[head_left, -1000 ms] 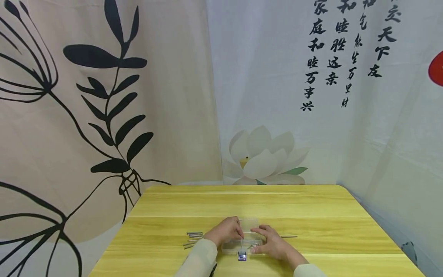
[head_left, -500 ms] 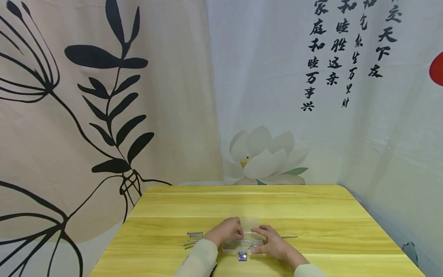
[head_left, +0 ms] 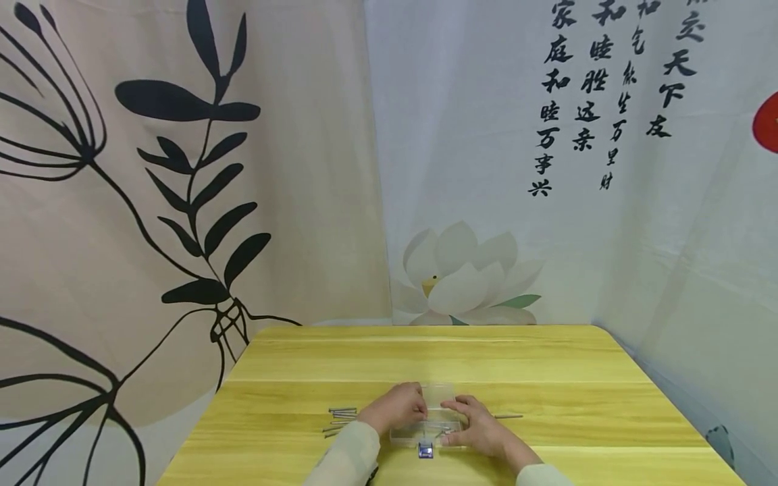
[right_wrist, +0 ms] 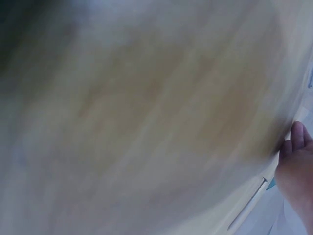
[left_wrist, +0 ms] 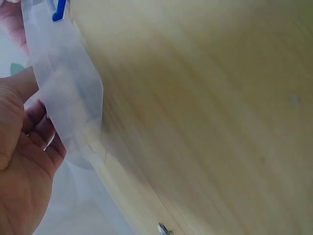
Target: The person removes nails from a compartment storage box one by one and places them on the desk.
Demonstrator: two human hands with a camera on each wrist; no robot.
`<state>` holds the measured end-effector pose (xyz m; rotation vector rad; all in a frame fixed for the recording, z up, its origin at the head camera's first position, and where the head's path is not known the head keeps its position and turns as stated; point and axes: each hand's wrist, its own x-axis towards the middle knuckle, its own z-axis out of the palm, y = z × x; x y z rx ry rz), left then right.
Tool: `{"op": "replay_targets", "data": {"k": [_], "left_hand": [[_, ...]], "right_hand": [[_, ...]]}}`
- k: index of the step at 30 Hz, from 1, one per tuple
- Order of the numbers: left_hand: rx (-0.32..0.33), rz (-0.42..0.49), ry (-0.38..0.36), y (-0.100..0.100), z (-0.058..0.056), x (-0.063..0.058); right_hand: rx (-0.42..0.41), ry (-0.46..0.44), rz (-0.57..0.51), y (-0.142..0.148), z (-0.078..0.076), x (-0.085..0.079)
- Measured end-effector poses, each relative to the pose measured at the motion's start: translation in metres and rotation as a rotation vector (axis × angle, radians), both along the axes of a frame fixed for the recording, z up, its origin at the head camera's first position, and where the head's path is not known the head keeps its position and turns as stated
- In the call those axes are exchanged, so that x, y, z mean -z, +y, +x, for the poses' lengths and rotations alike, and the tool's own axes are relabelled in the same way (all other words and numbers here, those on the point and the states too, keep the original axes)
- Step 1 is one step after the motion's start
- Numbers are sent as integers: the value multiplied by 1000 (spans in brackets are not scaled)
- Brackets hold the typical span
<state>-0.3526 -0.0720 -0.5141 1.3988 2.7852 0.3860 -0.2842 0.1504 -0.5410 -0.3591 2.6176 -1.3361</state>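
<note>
A clear plastic compartment box (head_left: 404, 439) with its lid (head_left: 439, 393) raised lies in the middle of the table, a blue latch (head_left: 425, 450) at its front. My left hand (head_left: 398, 406) reaches over its left side, fingers bent down into it; whether they pinch anything is hidden. In the left wrist view, the box's frosted wall (left_wrist: 73, 88) partly covers that hand's fingers. My right hand (head_left: 483, 428) grips the right end, thumb at the front and fingers toward the back. Thin metal pieces (head_left: 446, 430) show inside the right compartment.
Several metal nails (head_left: 340, 423) lie on the wooden table (head_left: 292, 364) left of the box. A single nail (head_left: 509, 416) lies to the right, behind the right hand; the right wrist view shows this nail (right_wrist: 248, 203) too. A printed curtain (head_left: 328, 202) hangs behind the table.
Both hands stay nearly in place at the box. The left fingers shift only slightly over the compartments; the box and the nails outside it have not moved.
</note>
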Motion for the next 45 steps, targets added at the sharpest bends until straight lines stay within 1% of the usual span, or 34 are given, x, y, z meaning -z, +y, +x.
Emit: {"op": "replay_targets", "data": {"k": [3,7,10,14,17,21,24,26,29,31,35,40,45], "left_hand": [[2,25,-25,-4,-2,-1],[2,3,-30,-5,-2,-5],[25,-43,24,-4,-1,-6],[54,-77,107,-2,-1,-6],[59,-74,113,-2,-1,-4],[49,-70,84,-3,-1,-2],[21,-46,44,-4,0,-1],[-9,-9,-8,-4,1,-2],[-56,71,-91,-7,1,-5],[-77,121,-131,-10,-1,-9],[-100,195,-191,-21,-5,-14],[-121,234,-236,-39,-11,-17],[-171,265,-263,-62,-16,-19]], "right_hand": [[1,-4,4,0,0,-1],[0,1,15,0,1,-3],[-3,6,21,0,1,-3],[-3,6,19,0,2,-2],[-2,7,15,0,2,-2],[-4,11,14,1,3,-2],[-4,14,15,0,3,-1],[2,14,11,0,3,-2],[9,14,8,0,3,-2],[15,18,11,0,4,-2],[20,16,9,0,4,-2],[35,9,9,-1,4,-2],[23,-6,0,-1,3,-3]]}}
